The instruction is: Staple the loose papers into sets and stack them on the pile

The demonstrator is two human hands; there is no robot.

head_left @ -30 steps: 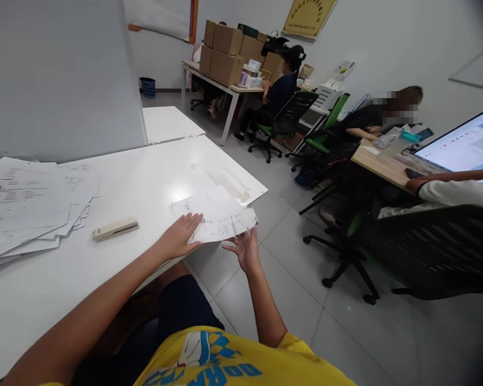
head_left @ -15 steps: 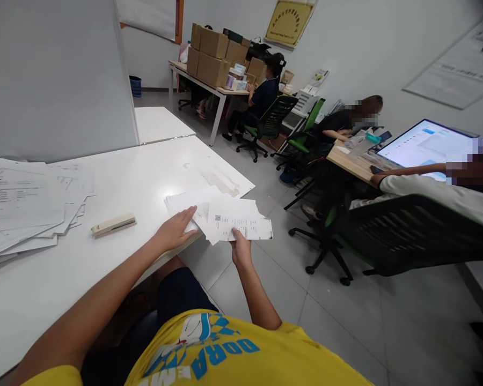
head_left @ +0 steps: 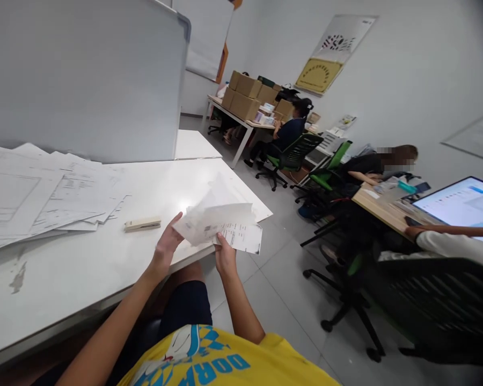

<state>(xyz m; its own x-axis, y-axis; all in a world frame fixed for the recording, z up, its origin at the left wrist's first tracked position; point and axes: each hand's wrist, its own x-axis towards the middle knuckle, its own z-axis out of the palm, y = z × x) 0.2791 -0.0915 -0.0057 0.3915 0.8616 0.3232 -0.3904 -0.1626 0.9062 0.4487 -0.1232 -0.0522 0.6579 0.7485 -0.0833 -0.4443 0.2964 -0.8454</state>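
Printed paper sheets (head_left: 241, 238) are pinched in my right hand (head_left: 225, 256), its thumb on top and the other fingers underneath, at the table's front edge. A thin, lifted sheet of paper (head_left: 221, 217) curves over them, its print showing faintly through. My left hand (head_left: 167, 249) is closed at this sheet's left edge, its fingertips partly hidden. More white paper (head_left: 221, 187) lies on the table just behind. A cream stapler (head_left: 142, 224) rests on the white table (head_left: 104, 262), left of my left hand and apart from it.
A large spread of printed papers (head_left: 36, 193) covers the table's left side, before a grey partition (head_left: 84, 75). At right are a black mesh chair (head_left: 438, 305), a seated person's sleeve (head_left: 446, 247) and a monitor (head_left: 467, 206). Cardboard boxes (head_left: 245, 99) and other seated people are farther back.
My left hand has gone from lying flat on the papers to holding the edge of a raised sheet, now covering part of the right hand's papers. The camera view has shifted.
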